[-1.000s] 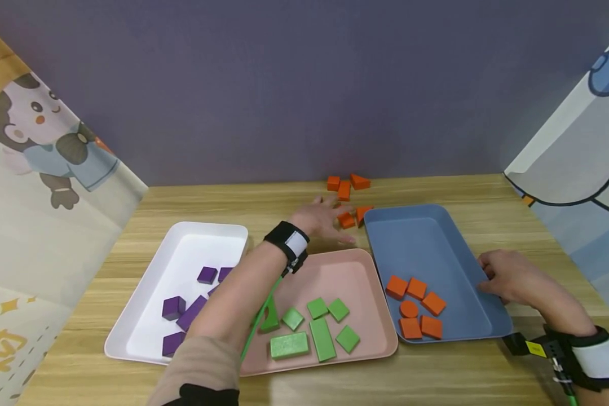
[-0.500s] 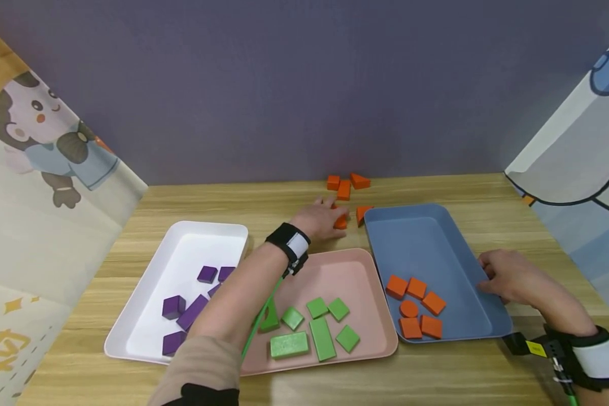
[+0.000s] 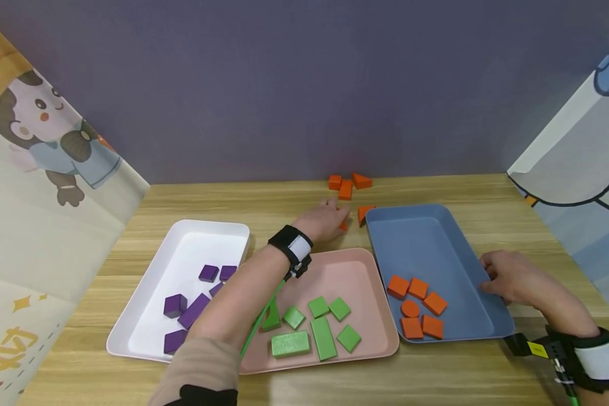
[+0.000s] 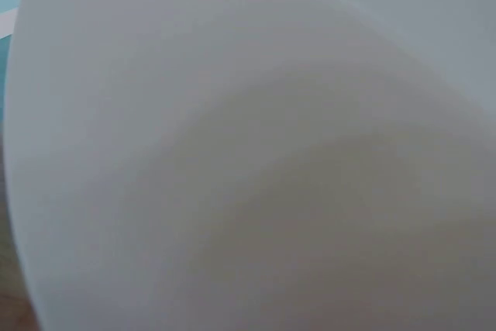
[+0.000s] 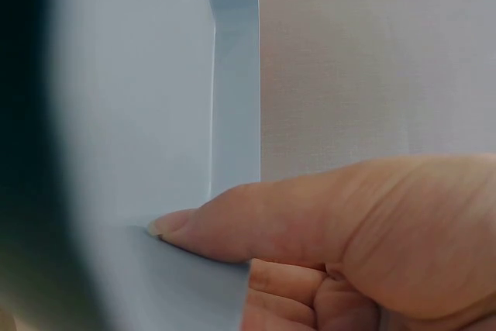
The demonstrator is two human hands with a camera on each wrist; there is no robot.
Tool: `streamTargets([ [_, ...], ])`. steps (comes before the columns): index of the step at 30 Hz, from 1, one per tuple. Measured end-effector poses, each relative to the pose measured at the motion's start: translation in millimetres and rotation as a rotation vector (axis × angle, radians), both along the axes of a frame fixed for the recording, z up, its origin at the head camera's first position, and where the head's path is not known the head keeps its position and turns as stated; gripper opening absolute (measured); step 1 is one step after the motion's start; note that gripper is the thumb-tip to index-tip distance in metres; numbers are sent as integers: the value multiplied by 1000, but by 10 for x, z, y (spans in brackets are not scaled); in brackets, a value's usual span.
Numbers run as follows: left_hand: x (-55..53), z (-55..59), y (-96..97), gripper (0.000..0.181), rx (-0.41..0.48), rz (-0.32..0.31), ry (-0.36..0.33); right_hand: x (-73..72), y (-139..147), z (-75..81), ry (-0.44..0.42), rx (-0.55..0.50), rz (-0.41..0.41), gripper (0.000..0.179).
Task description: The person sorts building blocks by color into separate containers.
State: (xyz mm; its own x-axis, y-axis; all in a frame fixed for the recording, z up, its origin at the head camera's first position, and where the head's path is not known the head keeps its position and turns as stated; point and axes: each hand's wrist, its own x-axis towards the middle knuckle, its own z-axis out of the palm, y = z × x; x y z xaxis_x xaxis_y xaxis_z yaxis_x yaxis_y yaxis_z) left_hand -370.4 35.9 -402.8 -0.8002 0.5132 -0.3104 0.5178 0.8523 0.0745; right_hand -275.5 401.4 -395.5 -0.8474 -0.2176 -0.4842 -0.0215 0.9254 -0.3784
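Note:
My left hand (image 3: 321, 221) reaches past the pink tray (image 3: 335, 269) and curls its fingers round an orange block (image 3: 343, 225), most of which the fingers hide. Just right of it lies an orange triangular block (image 3: 363, 213). Several more orange blocks (image 3: 345, 190) sit behind, near the wall. My right hand (image 3: 512, 279) grips the right side of the blue tray (image 3: 426, 237). In the right wrist view its thumb (image 5: 232, 222) presses inside the tray wall, the other fingers outside. A blurred pale surface fills the left wrist view, and no hand shows there.
Several orange blocks (image 3: 410, 308) lie in the blue tray's near part. Green blocks (image 3: 323, 338) lie in the pink tray. A white tray (image 3: 177, 248) with purple blocks (image 3: 175, 305) stands at left, partly behind the left arm. A dark wall (image 3: 304, 90) bounds the table's back.
My left hand's spread fingers have closed round the orange block beside them. The right hand stays on the blue tray's edge.

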Motion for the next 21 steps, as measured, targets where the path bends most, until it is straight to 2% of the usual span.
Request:
streamTargets([
  [6,-23,6,28,47,55,-16,20,-1,6,1,0,1,-2,27],
  [12,1,108,125,46,105,-52,81,2,4,13,-1,2,0,25],
  [17,105,210,275,42,149,-87,95,2,0,8,-2,9,8,26],
  [21,227,286,435,36,162,-173,112,1,-8,8,-7,18,6,26],
])
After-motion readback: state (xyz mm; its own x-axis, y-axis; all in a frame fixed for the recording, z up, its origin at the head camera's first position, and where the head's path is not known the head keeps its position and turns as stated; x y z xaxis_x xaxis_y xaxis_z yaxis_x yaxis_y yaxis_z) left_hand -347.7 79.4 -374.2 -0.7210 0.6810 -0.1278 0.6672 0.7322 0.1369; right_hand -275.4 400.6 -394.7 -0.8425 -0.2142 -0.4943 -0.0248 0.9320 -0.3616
